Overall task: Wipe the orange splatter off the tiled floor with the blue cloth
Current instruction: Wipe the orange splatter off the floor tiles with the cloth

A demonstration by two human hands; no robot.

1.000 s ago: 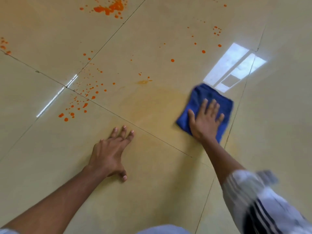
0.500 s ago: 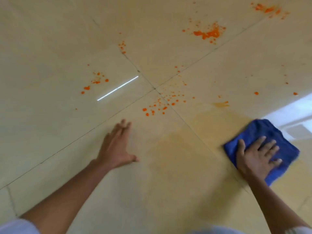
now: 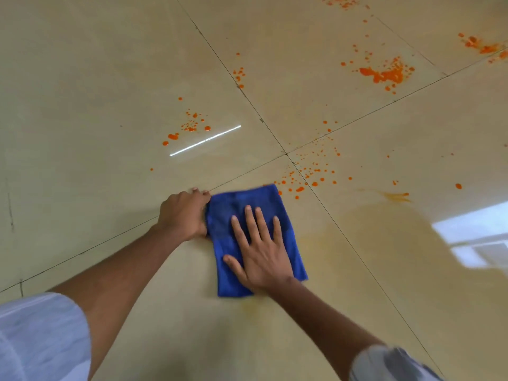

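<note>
We are partway through the wiping, with the blue cloth (image 3: 255, 237) lying folded and flat on the tiled floor (image 3: 82, 78), just on our side of the point where four tiles meet. Our right hand (image 3: 261, 257) lies spread on top of it, fingers straight and pressing down, so this grip is wide and flat rather than closed round anything. Our left hand (image 3: 185, 215) is at the cloth's left edge with its fingers curled; it seems to pinch or steady that edge, though the fingertips are tucked out of sight and we cannot tell how firmly it holds. The cloth's far corner touches the nearest scatter of orange splatter (image 3: 308, 177), the fine drops strung along the grout lines at the tile crossing. To the right, a pale yellowish smear (image 3: 371, 229) dulls the tile toward the floor's right edge, which we take as ground already wiped but not fully clean. Untouched drops lie further off: a small cluster (image 3: 189, 126) on the tile beyond our left hand, a thick blot (image 3: 384, 74) toward the far right corner, and more at the far edge. The next move, as we judge it, is to push the cloth forward over the crossing with steady downward pressure, then work outward to the farther patches, refolding when the face is soaked.
</note>
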